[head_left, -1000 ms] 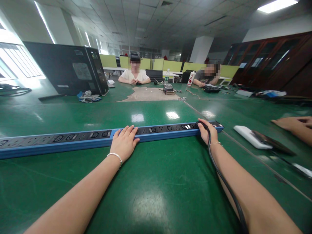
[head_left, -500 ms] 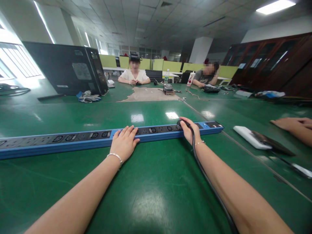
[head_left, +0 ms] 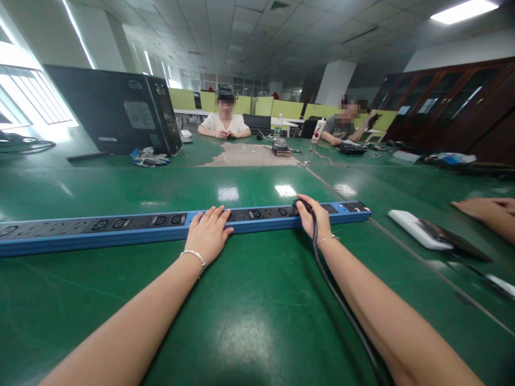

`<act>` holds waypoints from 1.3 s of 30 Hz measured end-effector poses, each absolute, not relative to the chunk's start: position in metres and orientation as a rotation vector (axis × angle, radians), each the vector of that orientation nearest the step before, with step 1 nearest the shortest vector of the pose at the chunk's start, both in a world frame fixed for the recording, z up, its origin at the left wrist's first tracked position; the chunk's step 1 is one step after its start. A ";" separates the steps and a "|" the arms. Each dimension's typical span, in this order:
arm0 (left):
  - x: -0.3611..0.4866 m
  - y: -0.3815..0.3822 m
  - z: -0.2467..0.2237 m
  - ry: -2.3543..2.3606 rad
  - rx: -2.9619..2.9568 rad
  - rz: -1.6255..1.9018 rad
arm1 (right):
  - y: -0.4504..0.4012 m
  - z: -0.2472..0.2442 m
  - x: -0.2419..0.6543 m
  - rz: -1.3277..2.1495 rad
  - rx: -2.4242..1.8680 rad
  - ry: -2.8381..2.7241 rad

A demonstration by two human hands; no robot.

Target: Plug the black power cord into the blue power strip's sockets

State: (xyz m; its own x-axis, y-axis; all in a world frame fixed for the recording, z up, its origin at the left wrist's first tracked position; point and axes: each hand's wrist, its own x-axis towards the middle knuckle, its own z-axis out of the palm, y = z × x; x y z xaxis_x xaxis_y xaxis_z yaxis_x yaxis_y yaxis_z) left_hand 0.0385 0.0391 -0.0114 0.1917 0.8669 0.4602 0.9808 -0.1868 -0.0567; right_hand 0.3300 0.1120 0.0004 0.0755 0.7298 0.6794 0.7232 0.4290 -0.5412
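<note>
Strip lying across the table, beneath both hands. The right hand grips a black plug at the sockets; whether it is seated cannot be told. The cord runs from this grip toward the wearer. Left of the grip, the left hand rests open on the strip. A tilted plug could jam; a tug on the cord could skew it; light left-hand pressure could let the strip slide.
</note>
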 end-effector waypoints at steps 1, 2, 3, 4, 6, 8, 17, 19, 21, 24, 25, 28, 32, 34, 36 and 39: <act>0.039 0.039 -0.012 -1.739 -2.136 -0.469 | 0.112 0.001 0.330 -0.011 -1.288 -1.653; 0.039 0.039 -0.012 -1.738 -2.135 -0.469 | 0.111 0.001 0.329 -0.030 -1.287 -1.662; 0.039 0.039 -0.011 -1.738 -2.134 -0.468 | 0.111 0.001 0.329 -0.044 -1.285 -1.670; 0.039 0.039 -0.011 -1.739 -2.132 -0.469 | 0.110 0.001 0.329 -0.053 -1.284 -1.675; 0.040 0.039 -0.011 -1.741 -2.131 -0.470 | 0.109 0.002 0.329 -0.053 -1.286 -1.686; 0.040 0.039 -0.010 -1.742 -2.130 -0.472 | 0.109 0.001 0.329 -0.043 -1.290 -1.700; 0.041 0.037 -0.009 -1.763 -2.132 -0.454 | 0.103 -0.009 0.327 -0.116 -1.360 -1.738; 0.041 0.037 -0.008 -1.767 -2.129 -0.453 | 0.100 -0.011 0.324 -0.164 -1.346 -1.767; 0.041 0.037 -0.009 -1.767 -2.126 -0.457 | 0.099 -0.012 0.323 -0.192 -1.338 -1.781; 0.041 0.038 -0.010 -1.758 -2.127 -0.465 | 0.098 -0.013 0.322 -0.186 -1.337 -1.778; 0.041 0.038 -0.011 -1.756 -2.126 -0.470 | 0.099 -0.013 0.322 -0.172 -1.340 -1.769; 0.041 0.039 -0.012 -1.754 -2.118 -0.490 | 0.101 -0.011 0.324 -0.081 -1.350 -1.726; 0.041 0.039 -0.013 -1.754 -2.119 -0.508 | 0.103 0.000 0.321 0.026 -1.252 -1.479; 0.041 0.039 -0.013 -1.753 -2.125 -0.516 | 0.100 0.007 0.312 0.078 -1.176 -1.342; 0.041 0.039 -0.013 -1.755 -2.131 -0.524 | 0.094 0.011 0.296 0.167 -1.126 -1.358; 0.041 0.039 -0.013 -1.770 -2.134 -0.533 | 0.086 0.009 0.264 0.295 -1.089 -1.511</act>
State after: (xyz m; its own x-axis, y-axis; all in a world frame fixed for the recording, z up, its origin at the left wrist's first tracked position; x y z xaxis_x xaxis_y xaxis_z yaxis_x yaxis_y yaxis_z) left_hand 0.0412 0.0394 -0.0131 0.1638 0.8648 0.4746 0.9831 -0.1832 -0.0054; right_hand 0.2643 0.0855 0.0092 0.1273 0.7547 0.6436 0.4571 0.5312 -0.7133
